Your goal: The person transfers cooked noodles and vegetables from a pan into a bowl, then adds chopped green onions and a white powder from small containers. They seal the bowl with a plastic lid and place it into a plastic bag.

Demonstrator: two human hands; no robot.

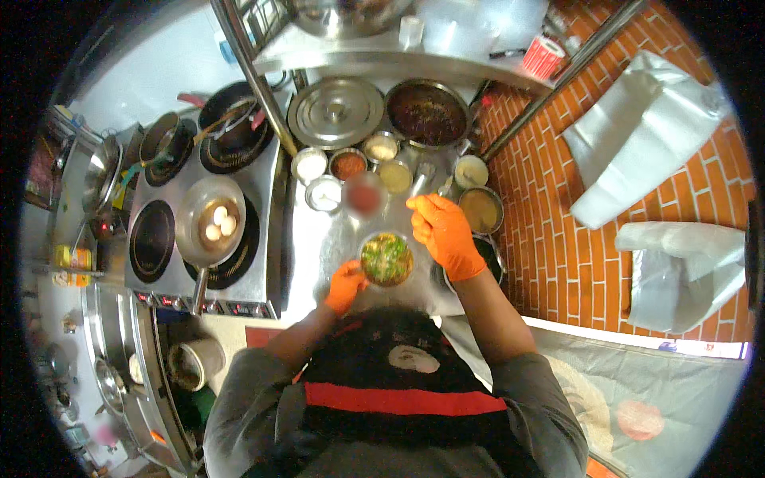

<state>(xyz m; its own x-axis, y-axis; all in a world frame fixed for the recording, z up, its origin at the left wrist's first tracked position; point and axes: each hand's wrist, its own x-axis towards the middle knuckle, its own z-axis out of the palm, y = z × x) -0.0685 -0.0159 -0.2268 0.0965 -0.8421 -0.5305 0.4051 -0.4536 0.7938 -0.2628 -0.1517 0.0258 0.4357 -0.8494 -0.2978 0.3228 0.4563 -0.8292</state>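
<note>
My left hand (346, 287), in an orange glove, grips the left rim of a round bowl (386, 259). Chopped green herbs and a brownish food fill the bowl, which is near the counter's front edge. To its upper right, above the counter, is my right hand (443, 234), also gloved in orange. Its fingers are curled together, and no object shows in them. Beyond the bowl are round containers of red paste (363, 198), white powder (323, 193), chilli-red seasoning (348, 164) and yellowish powder (394, 176). A container of tan sauce (480, 210) is right of my right hand.
On the left, a cooktop (269, 239) bears a steel pan (194, 206) with several eggs in liquid, its handle pointing towards me. A lidded pot (336, 112) and a pot of dark sauce (428, 113) stand at the back under a shelf (382, 61). A brick-patterned wall (532, 239) borders the right.
</note>
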